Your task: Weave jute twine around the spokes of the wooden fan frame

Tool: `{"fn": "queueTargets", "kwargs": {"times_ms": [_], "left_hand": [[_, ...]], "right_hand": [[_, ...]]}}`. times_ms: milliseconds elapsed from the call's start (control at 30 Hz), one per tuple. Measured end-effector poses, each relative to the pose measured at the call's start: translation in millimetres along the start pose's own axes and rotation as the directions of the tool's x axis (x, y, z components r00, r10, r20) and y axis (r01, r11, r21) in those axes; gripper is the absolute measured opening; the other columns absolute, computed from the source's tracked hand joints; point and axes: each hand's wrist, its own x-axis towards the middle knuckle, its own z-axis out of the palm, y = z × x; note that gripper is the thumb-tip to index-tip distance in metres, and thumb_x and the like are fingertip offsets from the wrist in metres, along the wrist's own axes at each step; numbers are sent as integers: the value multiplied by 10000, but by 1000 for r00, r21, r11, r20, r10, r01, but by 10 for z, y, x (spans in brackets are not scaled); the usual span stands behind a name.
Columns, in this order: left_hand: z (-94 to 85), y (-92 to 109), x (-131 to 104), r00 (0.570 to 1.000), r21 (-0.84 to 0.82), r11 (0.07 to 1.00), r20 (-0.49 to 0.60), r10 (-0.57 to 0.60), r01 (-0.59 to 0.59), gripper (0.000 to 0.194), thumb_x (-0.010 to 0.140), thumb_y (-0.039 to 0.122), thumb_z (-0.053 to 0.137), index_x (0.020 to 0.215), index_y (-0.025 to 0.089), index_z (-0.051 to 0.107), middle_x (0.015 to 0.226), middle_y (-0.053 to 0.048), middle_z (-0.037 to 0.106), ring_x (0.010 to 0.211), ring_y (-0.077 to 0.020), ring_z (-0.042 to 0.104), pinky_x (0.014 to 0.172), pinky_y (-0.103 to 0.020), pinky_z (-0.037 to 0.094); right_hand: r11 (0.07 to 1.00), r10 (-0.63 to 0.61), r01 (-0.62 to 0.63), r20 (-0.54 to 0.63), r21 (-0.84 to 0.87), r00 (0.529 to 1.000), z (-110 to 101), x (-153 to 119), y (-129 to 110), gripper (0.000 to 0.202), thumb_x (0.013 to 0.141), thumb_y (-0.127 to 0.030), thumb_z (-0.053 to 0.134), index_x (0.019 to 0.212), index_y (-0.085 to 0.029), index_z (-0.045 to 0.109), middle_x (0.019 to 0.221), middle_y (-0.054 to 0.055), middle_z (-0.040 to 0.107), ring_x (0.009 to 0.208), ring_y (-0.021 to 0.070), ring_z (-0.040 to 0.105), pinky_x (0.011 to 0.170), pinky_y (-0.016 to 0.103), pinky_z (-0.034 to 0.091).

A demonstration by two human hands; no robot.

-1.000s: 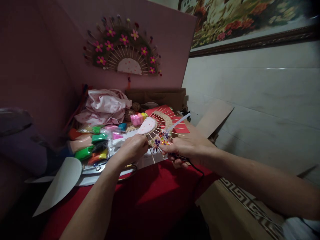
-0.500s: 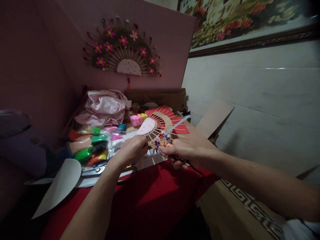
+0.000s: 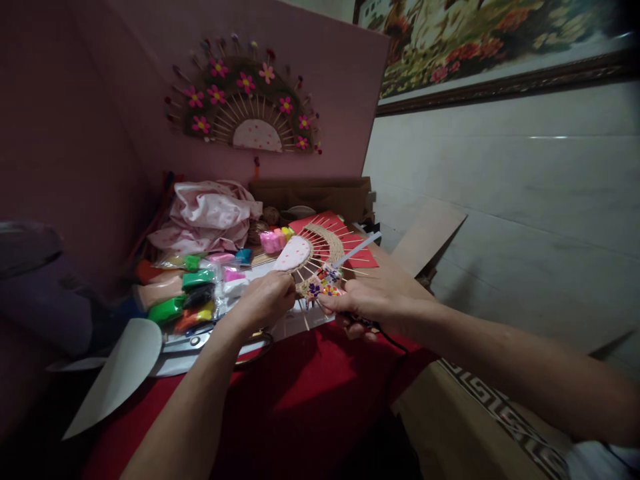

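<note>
A half-round fan of thin sticks has a dotted cloth centre (image 3: 295,254) and a woven twine band (image 3: 330,241). My left hand (image 3: 273,297) is closed at the fan's near left edge; what its fingers hold is hidden. My right hand (image 3: 363,303) is wrapped round a flower-patterned glue gun (image 3: 323,283) with a black cord. A translucent glue stick (image 3: 357,249) juts from the gun towards the upper right. The gun lies over the near end of the twine band and covers part of it.
Bags of coloured clay (image 3: 167,310), scissors (image 3: 197,341) and a white half-round card (image 3: 120,373) are at the left. Crumpled dotted cloth (image 3: 213,213) lies behind them. Red card (image 3: 363,252) is under the fan. A finished fan (image 3: 257,135) hangs on the pink board.
</note>
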Motion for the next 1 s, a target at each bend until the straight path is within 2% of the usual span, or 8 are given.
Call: {"fn": "queueTargets", "kwargs": {"times_ms": [267,500,667,733,800,867,933,1000], "left_hand": [[-24,8,-11,1000,15,1000,23,2,-2,194,772,249,422,670,171,568,711,-37,564,595,-126,458,520,-255,273],[10,-14,11,1000,2,1000,26,1,-1,220,783,265,416,647,166,557,710,-50,572,606,-130,466,544,-259,295],[50,-43,12,1000,16,1000,8,-3,2,185,771,252,417,681,174,558,719,-47,569,620,-136,472,551,-260,296],[64,-58,14,1000,19,1000,-4,2,-2,183,773,253,415,689,180,560,737,-48,571,628,-140,481,551,-259,302],[64,-68,16,1000,28,1000,-8,3,-2,175,770,243,419,693,180,564,754,-52,576,641,-144,490,557,-260,309],[48,-72,15,1000,41,999,-6,-5,5,168,766,229,425,701,173,569,768,-60,581,656,-148,497,565,-262,316],[22,-73,15,1000,55,998,2,-20,20,164,762,220,429,702,165,571,772,-68,583,657,-150,498,561,-265,312],[2,-81,16,1000,56,998,-1,-27,27,159,759,218,427,706,167,568,776,-68,584,651,-151,496,550,-266,304]], "right_hand": [[997,-53,51,26,49,998,17,-41,-8,302,729,-436,586,737,-183,422,528,-56,412,384,43,342,309,158,267],[997,23,-20,-44,76,999,28,-50,-27,342,731,-495,571,796,-179,455,521,-65,393,363,39,315,299,157,252],[992,-75,77,-26,102,997,5,-133,-32,361,768,-515,521,847,-166,474,509,-72,394,346,40,305,282,158,259],[984,-148,154,-64,91,987,-57,-195,-25,370,767,-524,520,826,-160,483,525,-67,407,337,36,308,282,165,258],[968,-244,252,-189,21,951,-174,-268,8,379,762,-532,524,801,-157,491,548,-55,430,341,39,336,297,177,279],[941,-337,315,-367,-122,867,-348,-341,87,390,757,-543,525,815,-157,505,552,-44,449,355,56,376,319,193,299],[917,-385,259,-508,-303,771,-559,-402,221,415,777,-553,481,862,-150,534,536,-30,467,350,76,389,343,217,312],[868,-418,109,-595,-484,687,-770,-445,395,416,793,-532,460,929,-151,558,597,15,545,435,124,480,423,248,374]]}}
